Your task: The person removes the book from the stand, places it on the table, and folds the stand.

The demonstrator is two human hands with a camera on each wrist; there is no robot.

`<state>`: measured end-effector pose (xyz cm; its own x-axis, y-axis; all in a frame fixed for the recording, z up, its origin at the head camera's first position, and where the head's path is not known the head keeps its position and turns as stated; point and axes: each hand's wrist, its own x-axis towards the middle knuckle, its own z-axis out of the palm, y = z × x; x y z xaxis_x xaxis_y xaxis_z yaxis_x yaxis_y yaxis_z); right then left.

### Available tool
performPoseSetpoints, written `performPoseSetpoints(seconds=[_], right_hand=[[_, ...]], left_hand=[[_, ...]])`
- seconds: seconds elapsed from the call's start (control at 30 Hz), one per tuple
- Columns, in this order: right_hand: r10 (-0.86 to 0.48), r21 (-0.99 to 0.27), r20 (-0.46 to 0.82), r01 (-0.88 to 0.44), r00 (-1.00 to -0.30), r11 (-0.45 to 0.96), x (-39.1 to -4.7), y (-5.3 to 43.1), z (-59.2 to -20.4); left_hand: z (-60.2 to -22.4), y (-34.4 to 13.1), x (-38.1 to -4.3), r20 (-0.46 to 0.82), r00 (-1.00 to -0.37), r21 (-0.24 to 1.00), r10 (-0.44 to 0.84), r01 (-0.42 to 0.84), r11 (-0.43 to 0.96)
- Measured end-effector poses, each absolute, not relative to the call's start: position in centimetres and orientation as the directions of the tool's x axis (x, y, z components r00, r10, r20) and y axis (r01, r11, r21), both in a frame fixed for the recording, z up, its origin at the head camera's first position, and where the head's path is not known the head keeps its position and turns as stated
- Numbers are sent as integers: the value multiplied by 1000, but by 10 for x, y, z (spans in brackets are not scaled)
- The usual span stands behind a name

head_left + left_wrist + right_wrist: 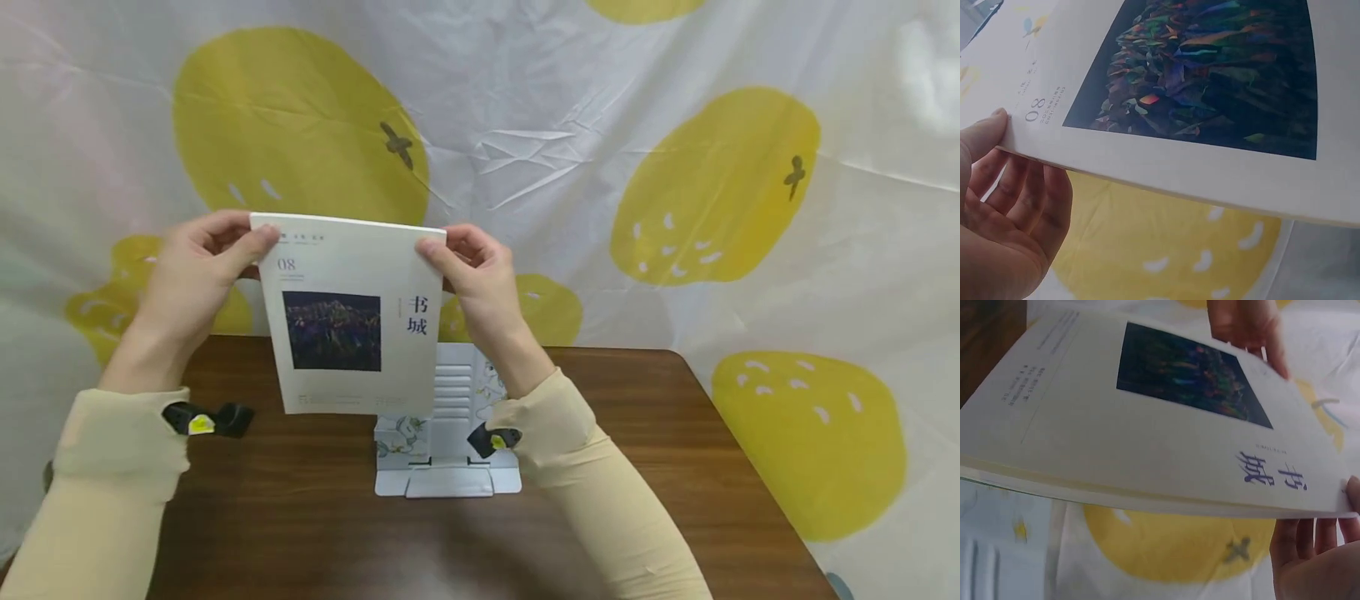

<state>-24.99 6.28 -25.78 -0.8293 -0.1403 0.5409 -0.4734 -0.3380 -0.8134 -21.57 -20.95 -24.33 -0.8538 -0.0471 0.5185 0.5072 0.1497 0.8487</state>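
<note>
A thin white magazine (352, 317) with a dark picture, "08" and blue characters on its cover is held upright above the brown table (300, 517). My left hand (202, 267) pinches its top left corner, thumb on the cover, fingers behind. My right hand (468, 271) pinches the top right corner the same way. The left wrist view shows the magazine cover (1210, 81) and my left hand (1004, 206) at its corner. The right wrist view shows the cover (1147, 425), my right hand (1316, 550) at one edge and the left hand (1244, 325) at the far corner.
A white folding book stand (450, 433) with a flower print stands on the table just below and behind the magazine. A white cloth with large yellow fruit shapes (705, 192) hangs behind and around the table.
</note>
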Motion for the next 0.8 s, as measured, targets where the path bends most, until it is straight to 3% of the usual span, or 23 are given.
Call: performPoseSetpoints(seconds=[0.23,0.4,0.8], right_hand=[[-134,-809,526,-446,-840,-382,-244,23,-279],[-123,-831,447,-360,-886,-423,-239,0,-299],[-81,-874,169,-111,-982,-472,-236,-50,-341]], left_hand=[[-259,-238,-210,488,-869,873,-84,487,40],[-277,-255,-204,410,-907,912,-100,407,49],[-311,-298,-200,307,-941,901,-142,240,360]])
